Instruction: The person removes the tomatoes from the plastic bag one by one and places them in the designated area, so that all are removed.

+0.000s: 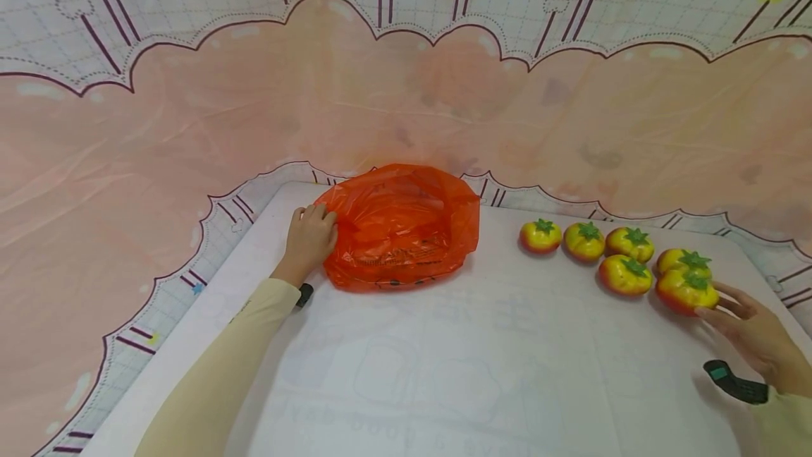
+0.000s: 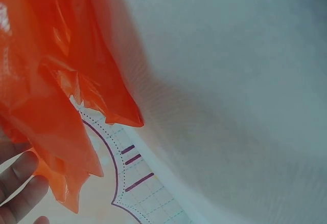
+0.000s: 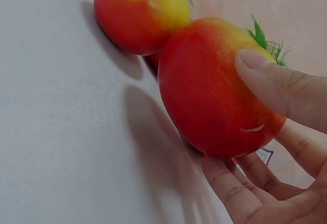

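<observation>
An orange-red plastic bag [image 1: 396,231] lies with its mouth spread wide on the table. My left hand [image 1: 311,235] holds the bag's left edge; in the left wrist view its fingers [image 2: 23,170] show beside the bag's crumpled handles [image 2: 66,168]. On the right, my right hand [image 1: 751,330] grips a yellow-and-red artificial tomato [image 1: 685,291] with a green leafy top. In the right wrist view, thumb and fingers lie on opposite sides of this tomato [image 3: 214,91]. Another tomato [image 1: 672,259] sits right behind it.
Several more tomatoes stand grouped left of the gripped one, among them a front one [image 1: 624,275] and a leftmost one [image 1: 540,237]. A white-covered table [image 1: 444,365] bears everything. Behind it hangs a pink patterned cloth [image 1: 406,97].
</observation>
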`<state>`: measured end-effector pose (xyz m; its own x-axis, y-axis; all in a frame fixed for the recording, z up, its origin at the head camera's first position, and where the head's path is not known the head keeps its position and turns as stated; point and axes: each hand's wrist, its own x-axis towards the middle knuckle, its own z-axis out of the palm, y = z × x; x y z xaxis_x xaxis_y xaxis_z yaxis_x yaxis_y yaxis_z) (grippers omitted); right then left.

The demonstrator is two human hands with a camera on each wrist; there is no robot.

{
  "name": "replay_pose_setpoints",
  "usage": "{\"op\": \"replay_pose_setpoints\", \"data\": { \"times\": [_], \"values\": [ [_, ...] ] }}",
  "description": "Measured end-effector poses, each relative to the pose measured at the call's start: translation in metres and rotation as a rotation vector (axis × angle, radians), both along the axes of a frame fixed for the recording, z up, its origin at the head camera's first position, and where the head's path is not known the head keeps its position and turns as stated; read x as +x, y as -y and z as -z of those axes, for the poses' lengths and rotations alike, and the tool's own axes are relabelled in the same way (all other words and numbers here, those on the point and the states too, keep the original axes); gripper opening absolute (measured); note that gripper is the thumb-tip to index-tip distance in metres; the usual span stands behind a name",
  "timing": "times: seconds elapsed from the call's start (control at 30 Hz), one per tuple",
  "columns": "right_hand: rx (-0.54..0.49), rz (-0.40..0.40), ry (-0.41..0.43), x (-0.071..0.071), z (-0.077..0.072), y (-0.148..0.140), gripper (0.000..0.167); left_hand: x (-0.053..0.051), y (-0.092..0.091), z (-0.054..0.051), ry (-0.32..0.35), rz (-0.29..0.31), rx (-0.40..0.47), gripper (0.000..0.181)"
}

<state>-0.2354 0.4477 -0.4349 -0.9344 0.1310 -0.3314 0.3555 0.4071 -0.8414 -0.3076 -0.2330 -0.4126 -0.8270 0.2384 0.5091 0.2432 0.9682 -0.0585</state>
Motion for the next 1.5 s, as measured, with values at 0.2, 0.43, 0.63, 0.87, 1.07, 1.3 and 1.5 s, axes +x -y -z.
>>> {"op": "replay_pose_setpoints", "data": {
  "times": [0.2,0.43,0.63,0.87,1.07,1.3,1.5],
  "values": [
    [-0.013,0.038,0.040,-0.002,0.001,0.000,0.096,0.000,0.000,-0.001,0.012,-0.004,0.001,0.016],
    [-0.016,0.034,0.051,-0.001,0.000,0.004,0.096,0.000,0.001,0.000,0.003,0.000,0.002,0.015],
    [0.003,0.055,0.069,0.000,-0.001,0.007,0.094,0.000,0.001,0.001,-0.006,0.003,-0.001,0.014],
    [-0.003,0.087,0.081,0.000,0.001,0.010,0.100,0.000,0.001,0.000,0.011,-0.006,0.000,0.015],
    [-0.003,0.080,0.072,-0.001,0.002,0.009,0.103,0.001,0.000,0.000,0.011,-0.005,0.004,0.015],
    [-0.008,0.058,0.048,-0.003,0.008,0.004,0.106,0.000,0.001,0.002,-0.002,-0.001,0.002,0.015],
    [-0.076,0.077,0.057,-0.004,0.010,0.000,0.115,-0.002,0.001,0.003,-0.019,0.009,0.004,0.014]
  ]
}}
